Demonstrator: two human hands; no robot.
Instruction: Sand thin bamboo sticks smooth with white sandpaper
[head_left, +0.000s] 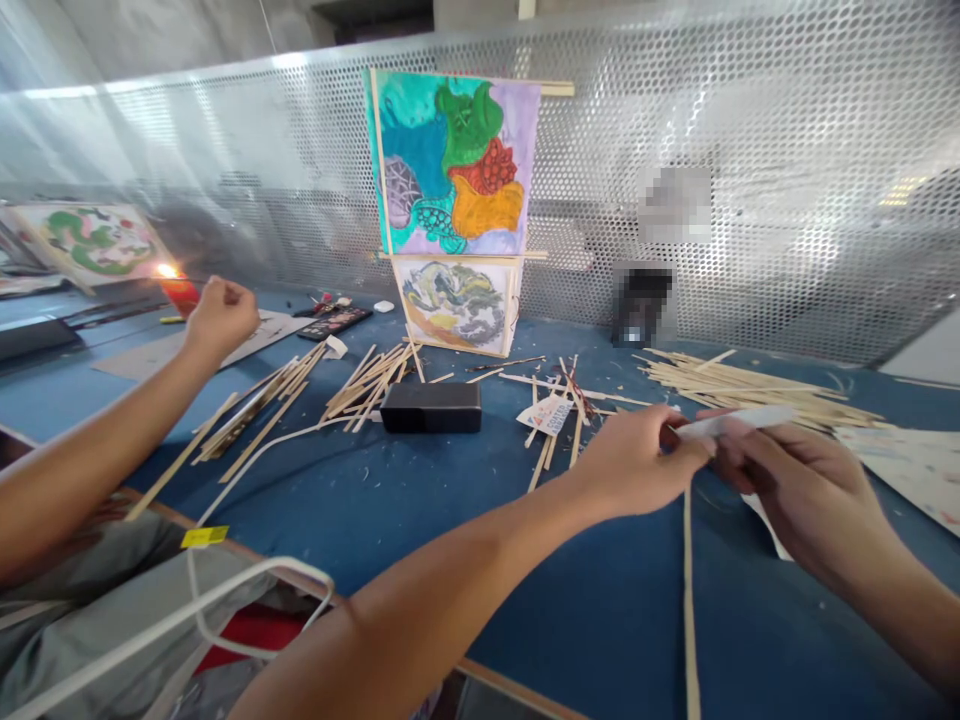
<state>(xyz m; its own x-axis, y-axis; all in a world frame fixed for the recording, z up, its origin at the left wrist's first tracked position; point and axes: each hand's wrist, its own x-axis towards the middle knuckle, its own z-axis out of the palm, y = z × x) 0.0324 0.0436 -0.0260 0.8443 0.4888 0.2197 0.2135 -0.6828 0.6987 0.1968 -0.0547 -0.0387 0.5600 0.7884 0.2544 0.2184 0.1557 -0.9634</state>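
My left hand [637,460] is closed in a pinch at the left end of a piece of white paper [739,424], which looks thin and crumpled. My right hand [814,485] grips the same paper from the other side, the fingers of both hands almost meeting. Below my left fingertips a thin wooden strip [689,610] runs toward the table's front edge; whether a finger touches its upper end is hidden. Another white paper piece [769,525] shows under my right hand. Behind my hands lies a pile of thin wooden strips [765,388].
A co-worker's hand [221,320] is beside a lit red candle [178,295] at left. A painted panel on a wooden frame [457,165] stands against the perforated metal screen [600,130]. A black box [431,407], loose sticks [371,385] and a white cable [277,440] lie on the blue table [360,545].
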